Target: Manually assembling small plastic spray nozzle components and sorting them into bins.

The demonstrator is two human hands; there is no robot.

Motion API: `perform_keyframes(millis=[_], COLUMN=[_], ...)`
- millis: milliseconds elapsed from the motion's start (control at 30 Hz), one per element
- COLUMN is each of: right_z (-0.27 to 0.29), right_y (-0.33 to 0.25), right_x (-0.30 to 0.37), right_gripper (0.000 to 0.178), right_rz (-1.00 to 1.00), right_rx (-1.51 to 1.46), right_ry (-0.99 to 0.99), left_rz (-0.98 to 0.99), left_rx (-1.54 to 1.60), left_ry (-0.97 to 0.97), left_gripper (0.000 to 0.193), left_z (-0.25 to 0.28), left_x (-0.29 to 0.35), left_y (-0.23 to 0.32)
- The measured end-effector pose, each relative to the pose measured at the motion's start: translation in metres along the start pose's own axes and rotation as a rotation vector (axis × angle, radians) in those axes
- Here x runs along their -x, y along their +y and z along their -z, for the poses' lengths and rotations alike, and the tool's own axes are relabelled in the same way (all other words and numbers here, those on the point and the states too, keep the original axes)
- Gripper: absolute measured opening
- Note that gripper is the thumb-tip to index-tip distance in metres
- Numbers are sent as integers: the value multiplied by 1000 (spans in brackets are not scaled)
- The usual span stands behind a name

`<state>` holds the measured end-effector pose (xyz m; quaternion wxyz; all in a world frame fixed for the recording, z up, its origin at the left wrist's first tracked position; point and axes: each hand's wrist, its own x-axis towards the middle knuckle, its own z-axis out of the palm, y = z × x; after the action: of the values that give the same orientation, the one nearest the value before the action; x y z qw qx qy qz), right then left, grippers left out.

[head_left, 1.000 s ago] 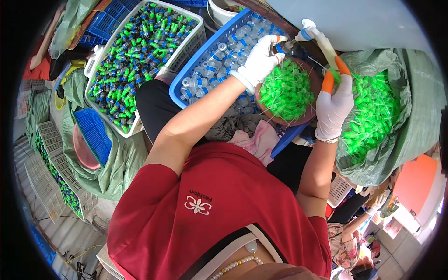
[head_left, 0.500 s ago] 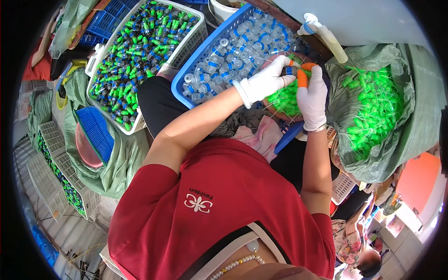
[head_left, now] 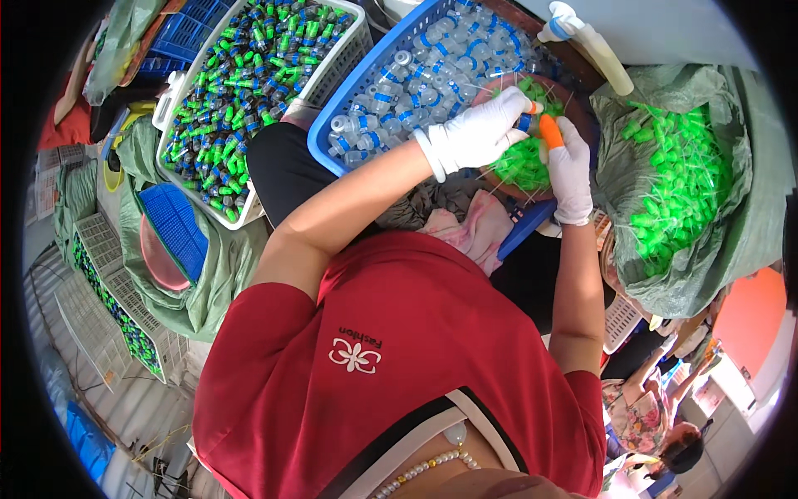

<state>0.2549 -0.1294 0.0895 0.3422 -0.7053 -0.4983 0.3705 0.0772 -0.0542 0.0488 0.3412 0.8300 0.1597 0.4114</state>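
Left hand (head_left: 478, 133) holds small bottle (head_left: 525, 121), pointing toward right hand (head_left: 569, 170).

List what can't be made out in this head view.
- What the left hand pinches: too small, covered by its glove.
- Bowl of green caps: mostly hidden by both hands; right hand.
- White basket: cut by the fisheye rim.

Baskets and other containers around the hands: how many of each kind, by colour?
Blue basket of clear small bottles: 1
White basket of green-capped bottles: 1
Brown bowl of green caps, under both gloved hands: 1
Grey-green sack of green caps: 1
Total: 4
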Motion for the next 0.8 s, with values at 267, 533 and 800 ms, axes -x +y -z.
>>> perform_keyframes(millis=[267,533,800], right_z=[-9,-9,-11], right_y=[-12,-11,42], right_x=[1,22,10], right_gripper=[25,23,41], right_rz=[179,494,659], right_rx=[254,568,992], right_ry=[35,-57,-114], left_rz=[143,218,539], left_rx=[168,-668,-1013], left_ry=[-6,210,45], left_gripper=[38,38,39], left_z=[6,98,100], left_x=[9,62,92], left_y=[5,-31,-48])
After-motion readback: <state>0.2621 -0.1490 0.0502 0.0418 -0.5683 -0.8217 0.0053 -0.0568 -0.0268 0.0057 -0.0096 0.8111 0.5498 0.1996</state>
